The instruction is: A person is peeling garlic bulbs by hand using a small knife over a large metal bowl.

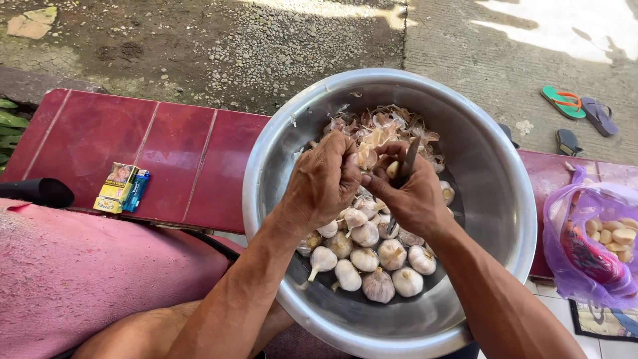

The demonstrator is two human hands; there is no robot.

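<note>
A large steel bowl [495,199] rests on my lap and holds several whole garlic bulbs [379,262] at the near side and a heap of papery garlic skins [392,123] at the far side. My left hand [325,179] is closed around a garlic piece with loose skin [367,151] over the middle of the bowl. My right hand [412,196] grips a small dark-bladed knife [410,158], blade pointing up, with a peeled clove at its thumb. Both hands touch each other above the bulbs.
A red tiled ledge [173,153] runs behind the bowl, carrying a small yellow packet [116,188] and a blue lighter [136,191]. A purple plastic bag [595,242] with peeled cloves sits at the right. Pink cloth [80,272] covers the left; sandals [578,110] lie on concrete.
</note>
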